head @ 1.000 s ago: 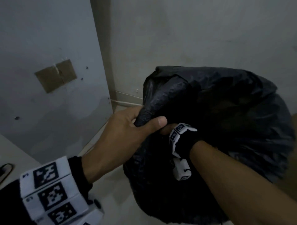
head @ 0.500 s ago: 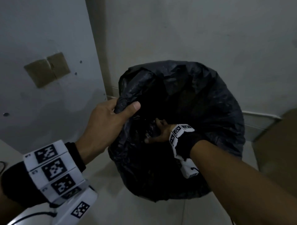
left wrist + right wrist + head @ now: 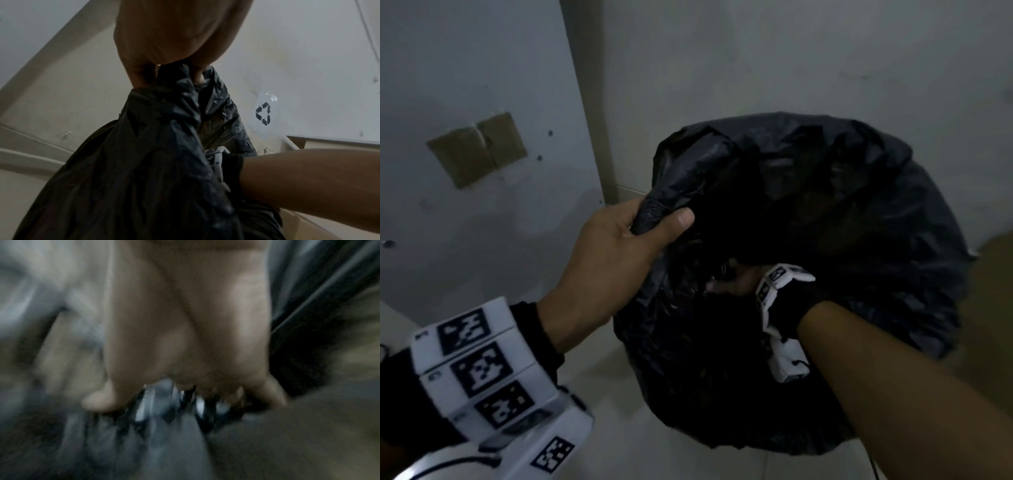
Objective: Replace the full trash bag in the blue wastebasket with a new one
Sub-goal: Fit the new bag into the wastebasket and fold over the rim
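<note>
We have the full black bag lifted clear, hanging over the floor by the wall; the blue wastebasket is not in view. Our left hand grips a gathered bunch of its rim. Our right hand reaches into the mouth, fingers apparently curled on plastic, though blur leaves that grip uncertain. Closing the bag, discarding it and fitting a new liner seem left.
</note>
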The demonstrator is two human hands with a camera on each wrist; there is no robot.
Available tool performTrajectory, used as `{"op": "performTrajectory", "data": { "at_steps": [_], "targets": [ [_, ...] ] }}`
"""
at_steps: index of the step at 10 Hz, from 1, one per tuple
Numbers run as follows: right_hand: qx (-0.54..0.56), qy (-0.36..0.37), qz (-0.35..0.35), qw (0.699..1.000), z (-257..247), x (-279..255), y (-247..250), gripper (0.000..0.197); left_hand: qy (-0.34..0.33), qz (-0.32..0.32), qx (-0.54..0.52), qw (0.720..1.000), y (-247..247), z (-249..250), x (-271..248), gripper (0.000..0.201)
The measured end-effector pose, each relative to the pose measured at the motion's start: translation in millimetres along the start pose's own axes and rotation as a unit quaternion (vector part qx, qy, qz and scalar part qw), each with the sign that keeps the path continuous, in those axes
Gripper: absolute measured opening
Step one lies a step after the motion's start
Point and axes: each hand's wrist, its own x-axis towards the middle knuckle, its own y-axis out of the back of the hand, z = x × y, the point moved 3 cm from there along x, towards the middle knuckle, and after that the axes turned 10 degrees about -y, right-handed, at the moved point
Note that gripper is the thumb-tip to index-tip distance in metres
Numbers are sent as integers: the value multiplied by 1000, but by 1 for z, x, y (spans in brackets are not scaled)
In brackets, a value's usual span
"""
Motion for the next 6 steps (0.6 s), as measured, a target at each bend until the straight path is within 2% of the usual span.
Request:
{"op": "performTrajectory", "data": {
  "at_steps": [1, 2, 3, 4, 5, 6],
  "targets": [
    [168, -23, -4, 985, -9, -5, 16, 45, 41, 8, -41, 998, -5, -8, 2, 30],
    [350, 17, 16, 936, -20, -20, 34, 45, 71, 12, -89, 993, -11, -12, 1, 19],
    [472, 21, -2, 881, -20, -24, 35, 45, 84, 6, -105, 991, -14, -11, -2, 14],
    [544, 66, -23, 836, -41, -28, 32, 57, 78, -10, -96, 992, -15, -6, -10, 29],
    [532, 136, 6, 836, -48, 71, 20, 112, 75, -30, -103, 991, -13, 2, -17, 19],
    [483, 143, 47, 863, -41, 119, 17, 103, 66, -39, -108, 991, -11, 9, -21, 14]
  ]
}}
